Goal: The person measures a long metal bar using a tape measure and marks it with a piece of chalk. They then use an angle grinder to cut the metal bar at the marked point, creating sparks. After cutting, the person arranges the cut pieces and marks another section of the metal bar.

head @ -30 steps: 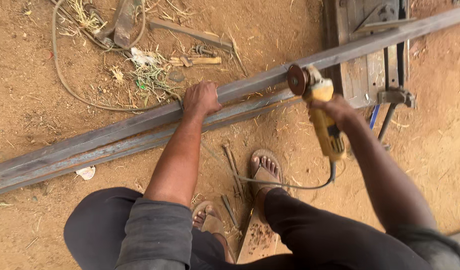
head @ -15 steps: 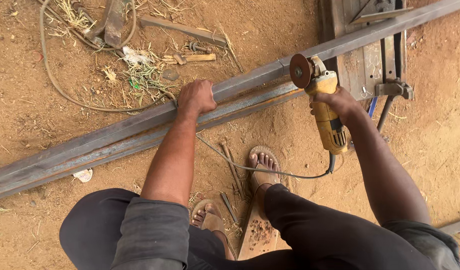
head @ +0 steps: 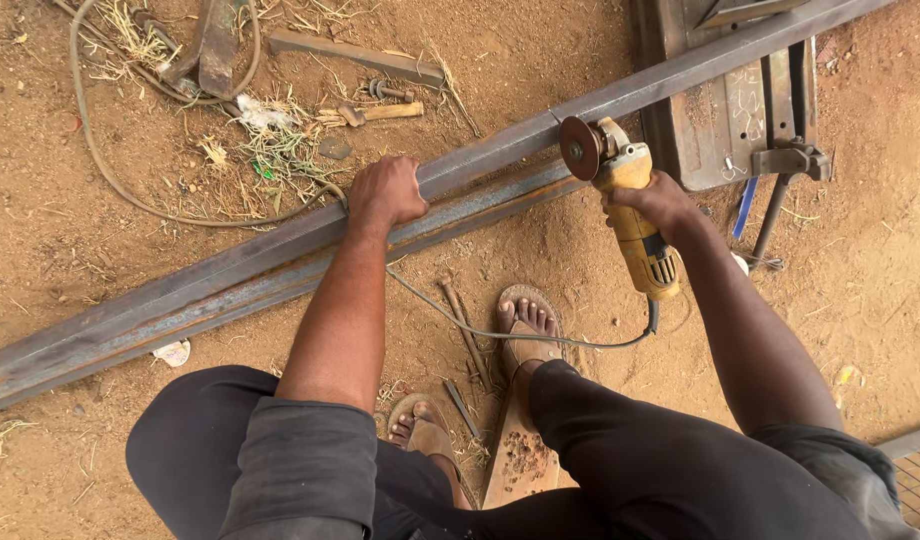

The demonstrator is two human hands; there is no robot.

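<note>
A long grey steel bar [head: 230, 275] runs diagonally over the dirt from lower left to upper right. My left hand [head: 385, 192] grips the bar near its middle. My right hand [head: 660, 203] holds a yellow angle grinder [head: 630, 205] by its body. The grinder's disc [head: 580, 148] stands against the near edge of the bar, to the right of my left hand. The grinder's grey cord [head: 520, 335] trails down past my sandalled right foot [head: 528, 322].
A rusty metal plate with a clamp [head: 740, 100] lies under the bar at upper right. A hammer [head: 380, 113], scrap metal strips [head: 355, 57], a hose [head: 120, 180] and dry grass lie beyond the bar. Loose rods [head: 467, 340] rest by my feet.
The grinder and my right hand have shifted slightly left along the bar. My left hand keeps its grip at the same spot.
</note>
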